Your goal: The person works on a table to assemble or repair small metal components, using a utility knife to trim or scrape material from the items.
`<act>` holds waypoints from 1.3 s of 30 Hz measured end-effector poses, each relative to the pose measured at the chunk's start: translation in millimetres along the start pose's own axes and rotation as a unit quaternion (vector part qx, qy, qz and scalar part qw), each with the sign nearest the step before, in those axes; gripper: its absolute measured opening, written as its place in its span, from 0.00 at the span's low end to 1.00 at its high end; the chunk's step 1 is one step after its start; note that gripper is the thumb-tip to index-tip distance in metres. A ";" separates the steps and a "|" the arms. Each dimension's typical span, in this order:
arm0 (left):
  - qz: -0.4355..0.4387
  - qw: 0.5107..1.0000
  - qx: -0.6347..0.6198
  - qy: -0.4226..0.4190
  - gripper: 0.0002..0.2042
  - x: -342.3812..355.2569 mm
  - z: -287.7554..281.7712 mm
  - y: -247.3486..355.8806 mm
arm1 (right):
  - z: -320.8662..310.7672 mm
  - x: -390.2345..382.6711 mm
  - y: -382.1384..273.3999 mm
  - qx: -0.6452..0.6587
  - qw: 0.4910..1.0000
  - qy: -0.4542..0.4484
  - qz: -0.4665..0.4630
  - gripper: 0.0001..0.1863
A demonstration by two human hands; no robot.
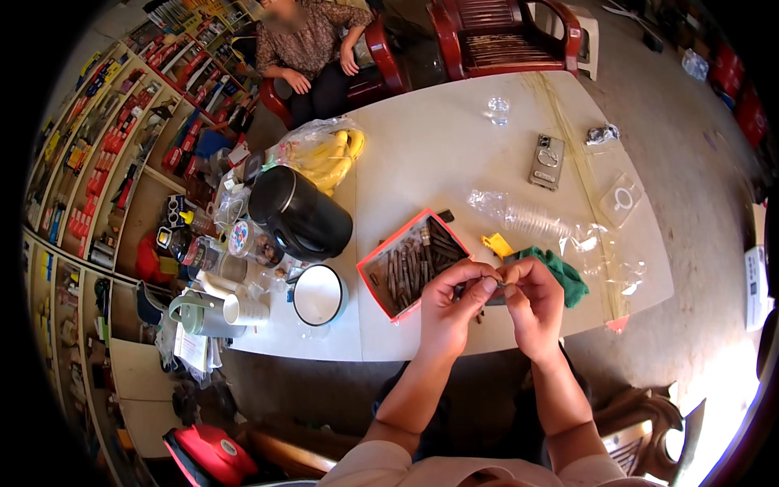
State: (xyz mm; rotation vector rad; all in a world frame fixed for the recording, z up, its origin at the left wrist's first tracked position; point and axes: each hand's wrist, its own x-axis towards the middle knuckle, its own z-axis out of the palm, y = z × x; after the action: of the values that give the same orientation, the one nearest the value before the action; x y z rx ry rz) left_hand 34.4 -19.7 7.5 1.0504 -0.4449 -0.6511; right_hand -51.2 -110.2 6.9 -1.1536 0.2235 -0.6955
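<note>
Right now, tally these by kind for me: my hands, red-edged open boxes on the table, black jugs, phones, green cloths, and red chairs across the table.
Hands, left hand and right hand: 2
Red-edged open box: 1
Black jug: 1
Phone: 1
Green cloth: 1
Red chairs: 2
Total: 8

Dark pieces (410, 270) rough, matt; green cloth (570, 281) soft; red chair (511, 52) glossy wood.

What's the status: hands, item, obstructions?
Left hand, right hand pinching small item, details unclear. Red-rimmed box beside left hand. Green cloth beyond right hand, seemingly not blocking.
</note>
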 end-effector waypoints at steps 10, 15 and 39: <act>-0.013 0.997 -0.078 0.025 0.03 2.5 1.4 -0.1 | -5.9 2.4 9.5 0.001 1.000 0.006 -0.028 0.04; -0.003 0.997 -0.074 0.021 0.04 4.7 0.3 -3.9 | -7.3 2.9 7.8 -0.049 0.998 0.027 -0.037 0.05; -0.035 0.996 -0.065 0.040 0.06 3.3 0.5 -4.0 | -12.5 3.8 18.2 0.003 1.000 -0.018 -0.011 0.06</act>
State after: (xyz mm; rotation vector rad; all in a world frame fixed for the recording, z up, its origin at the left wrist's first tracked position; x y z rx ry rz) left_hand 35.4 -23.7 4.2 0.9683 -0.2936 -0.6878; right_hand -47.4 -117.9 -13.8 -1.1632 0.1789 -0.6936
